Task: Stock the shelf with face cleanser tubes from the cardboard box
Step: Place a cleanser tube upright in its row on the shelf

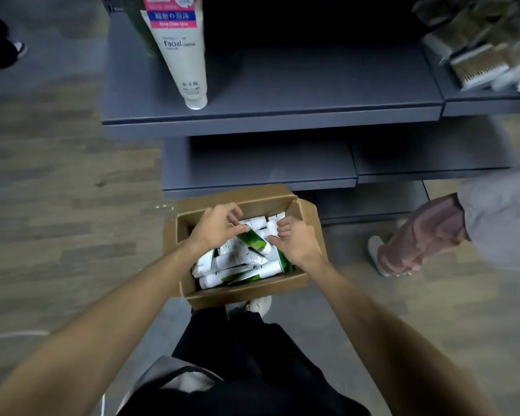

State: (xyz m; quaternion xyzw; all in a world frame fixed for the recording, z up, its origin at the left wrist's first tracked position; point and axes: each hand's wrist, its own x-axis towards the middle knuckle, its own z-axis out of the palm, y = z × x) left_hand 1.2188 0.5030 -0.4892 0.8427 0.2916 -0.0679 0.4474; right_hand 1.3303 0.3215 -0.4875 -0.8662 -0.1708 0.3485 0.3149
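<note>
1. Closest to me, the person stands over the cardboard box (243, 291), dark trousers and one pale shoe (260, 304) showing just behind its near wall, both bare forearms reaching down into it.
2. The box sits open on the floor (57, 205), right against the foot of the shelving, and it is filled with a loose heap of white and green face cleanser tubes (222, 265) lying at all angles.
3. The left hand (215, 228) is curled, its fingertips pinching the upper end of a green tube (254, 240) that lies tilted across the top of the heap.
4. The right hand (294, 240) has its fingers bent too, touching the lower end of that same tube; whether it truly grips it I cannot tell.
5. To the right, another person's leg in pinkish trousers (418, 235) stands on the floor near the shelving.
6. Above the box comes a low grey shelf (267, 163), then a wider upper shelf (282, 85).
7. On that upper shelf, at its left, one white tube marked "Facial" (182, 55) stands cap down.
8. Far right, blurred packets (478, 64) lie on the neighbouring shelf.
</note>
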